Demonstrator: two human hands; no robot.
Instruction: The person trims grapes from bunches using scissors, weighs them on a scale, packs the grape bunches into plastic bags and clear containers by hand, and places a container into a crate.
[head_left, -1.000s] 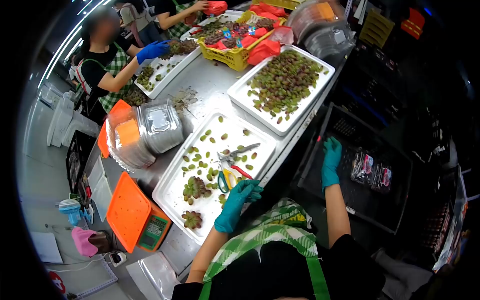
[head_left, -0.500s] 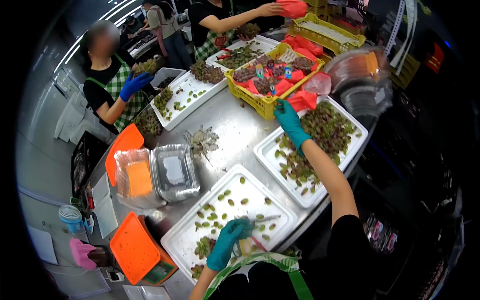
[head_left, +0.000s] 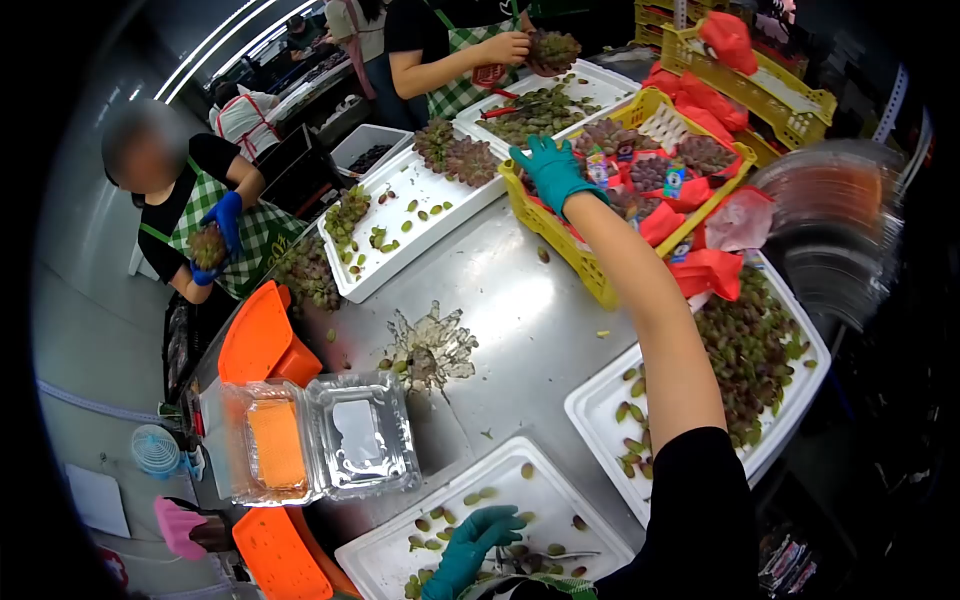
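Observation:
My right hand [head_left: 552,170], in a teal glove, stretches far across the steel table to the near corner of a yellow crate [head_left: 580,262]. Its fingers are spread over the wrapped grape bunches [head_left: 650,172] inside and hold nothing that I can see. My left hand [head_left: 472,545], also in a teal glove, rests open on the near white tray [head_left: 395,555] among loose grapes. Scissors [head_left: 560,556] lie just right of that hand.
A second white tray [head_left: 600,415] of loose grapes sits at the right. An open clear clamshell box [head_left: 320,435] stands on an orange scale [head_left: 262,345] at the left, with a bare grape stem [head_left: 430,350] beside it. Across the table, other people [head_left: 215,235] handle grape bunches over more trays [head_left: 420,215].
My right hand has moved from the right tray farther out to the yellow crate. My view has shifted forward over the table. My left hand stays on the near tray.

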